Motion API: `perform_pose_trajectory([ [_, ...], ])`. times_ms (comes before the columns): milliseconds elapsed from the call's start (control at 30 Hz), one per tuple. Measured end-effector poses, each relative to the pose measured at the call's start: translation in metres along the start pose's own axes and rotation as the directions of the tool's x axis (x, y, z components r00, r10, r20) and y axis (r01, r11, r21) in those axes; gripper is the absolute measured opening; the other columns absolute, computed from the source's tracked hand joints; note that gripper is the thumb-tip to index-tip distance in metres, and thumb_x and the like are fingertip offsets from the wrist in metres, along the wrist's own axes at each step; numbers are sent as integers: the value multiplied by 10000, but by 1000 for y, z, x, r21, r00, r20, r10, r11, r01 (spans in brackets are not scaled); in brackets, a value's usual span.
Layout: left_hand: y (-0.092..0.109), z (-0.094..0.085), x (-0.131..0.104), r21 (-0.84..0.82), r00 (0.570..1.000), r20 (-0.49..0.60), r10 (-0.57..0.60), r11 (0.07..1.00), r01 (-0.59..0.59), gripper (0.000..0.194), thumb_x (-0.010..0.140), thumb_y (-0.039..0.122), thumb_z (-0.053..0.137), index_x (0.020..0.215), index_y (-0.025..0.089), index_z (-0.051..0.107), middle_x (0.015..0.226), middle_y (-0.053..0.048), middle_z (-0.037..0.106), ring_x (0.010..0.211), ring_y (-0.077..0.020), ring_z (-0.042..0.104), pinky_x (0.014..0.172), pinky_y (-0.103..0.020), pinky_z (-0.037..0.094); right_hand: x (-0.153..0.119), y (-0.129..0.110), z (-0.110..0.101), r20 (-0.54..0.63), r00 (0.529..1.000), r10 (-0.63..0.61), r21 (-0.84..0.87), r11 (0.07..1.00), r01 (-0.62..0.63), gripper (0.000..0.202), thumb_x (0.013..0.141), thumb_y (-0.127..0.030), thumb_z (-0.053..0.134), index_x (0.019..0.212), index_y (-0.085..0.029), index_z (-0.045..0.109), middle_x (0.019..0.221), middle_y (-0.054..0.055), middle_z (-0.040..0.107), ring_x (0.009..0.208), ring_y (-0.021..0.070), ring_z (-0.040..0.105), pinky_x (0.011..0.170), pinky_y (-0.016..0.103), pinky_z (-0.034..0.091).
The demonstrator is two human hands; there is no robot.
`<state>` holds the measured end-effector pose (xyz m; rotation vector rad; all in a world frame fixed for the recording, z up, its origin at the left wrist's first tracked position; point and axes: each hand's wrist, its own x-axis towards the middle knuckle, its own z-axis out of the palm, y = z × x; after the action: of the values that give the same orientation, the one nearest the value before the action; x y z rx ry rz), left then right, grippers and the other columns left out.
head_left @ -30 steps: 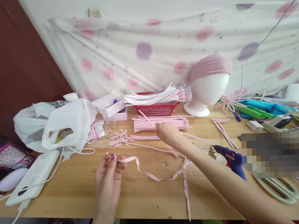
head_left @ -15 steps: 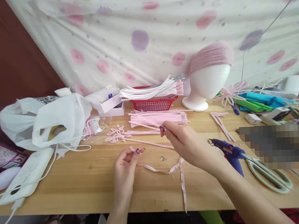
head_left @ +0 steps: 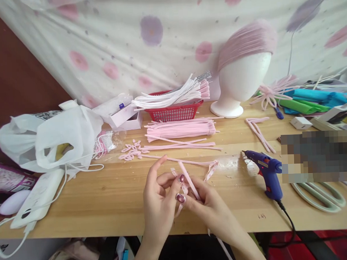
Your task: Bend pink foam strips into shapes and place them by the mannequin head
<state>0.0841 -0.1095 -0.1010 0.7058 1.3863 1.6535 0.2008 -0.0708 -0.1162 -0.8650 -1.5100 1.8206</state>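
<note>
My left hand (head_left: 159,202) pinches a white tape measure (head_left: 211,170) with pink markings between thumb and fingers, its index finger raised. Close against it, my right hand (head_left: 213,206) grips a pink pipe cleaner (head_left: 189,179), which slants up past the left thumb. The tape trails behind the right hand and over the table's front edge; part of it is hidden by the fingers. Beyond the hands lie a bundle of pink pipe cleaners (head_left: 180,130), several loose pink pipe cleaners (head_left: 179,146) and a cluster of small pink loops (head_left: 131,151).
A red basket (head_left: 173,113) of pipe cleaners and a white foam head (head_left: 244,76) stand at the back. To the right are a blue glue gun (head_left: 272,176) with its cord and scissors (head_left: 321,198). A plastic bag (head_left: 68,137) and power strip (head_left: 39,199) occupy the left.
My right hand has come back from the bundle toward the left hand, bringing a pink pipe cleaner against the tape. The camera view has shifted; the scissors and glue gun now appear apart.
</note>
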Motion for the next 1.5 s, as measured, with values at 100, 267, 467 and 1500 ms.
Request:
perform_pose_trajectory([
  [100,-4,0,6,4,998,-62,8,1000,-8,556,740,360,814,1229,191,609,815,-42,776,769,-181,744,695,-233,586,-4,1,-12,-27,999,-17,-169,986,12,320,900,-480,605,789,-183,560,677,-28,497,617,128,477,584,229,407],
  [267,-14,-5,17,-72,994,39,-98,992,101,371,738,409,814,943,130,681,848,-118,793,815,-239,759,737,-309,618,-18,-3,-34,-164,984,-76,-450,893,-6,304,951,-459,532,781,-207,536,607,-41,454,552,136,461,521,224,369],
  [467,-18,3,9,34,995,7,-101,994,101,288,770,395,791,846,161,641,925,-120,800,831,-247,771,766,-332,630,-32,1,-26,-193,928,-319,-500,845,187,213,1026,-336,402,964,-251,587,753,-3,608,626,150,558,623,225,466],
  [1500,0,10,-14,-34,979,69,-191,980,193,200,807,303,774,953,167,759,1035,-109,789,1019,-256,740,875,-282,610,-29,5,-6,-398,888,-231,-393,917,62,213,958,-311,569,805,-187,651,521,-60,489,422,73,352,405,205,262],
])
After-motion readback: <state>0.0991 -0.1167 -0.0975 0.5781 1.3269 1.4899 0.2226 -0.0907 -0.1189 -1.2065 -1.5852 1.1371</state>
